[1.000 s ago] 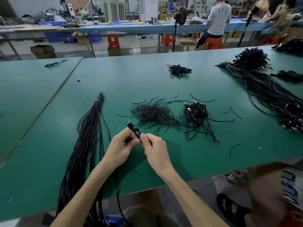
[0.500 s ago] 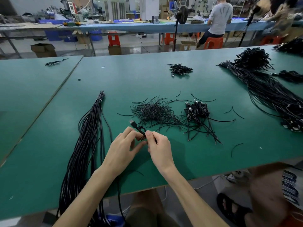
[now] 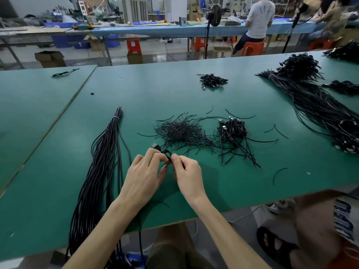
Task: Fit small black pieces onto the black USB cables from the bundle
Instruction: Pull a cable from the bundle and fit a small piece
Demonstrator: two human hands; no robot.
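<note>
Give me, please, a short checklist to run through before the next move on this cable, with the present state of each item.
1. Grip: the left hand holds the looped USB cable and the right hand pinches at its loop: ok.
2. Plug free of the fingers, sticking out beyond the left hand: ok.
3. Small black piece seated on the cable: cannot tell, the fingers hide it.
4. Pile of thin black pieces lying just beyond the hands: ok.
5. Bundle on the table, left of the hands, ready for the next cable: ok.
</note>
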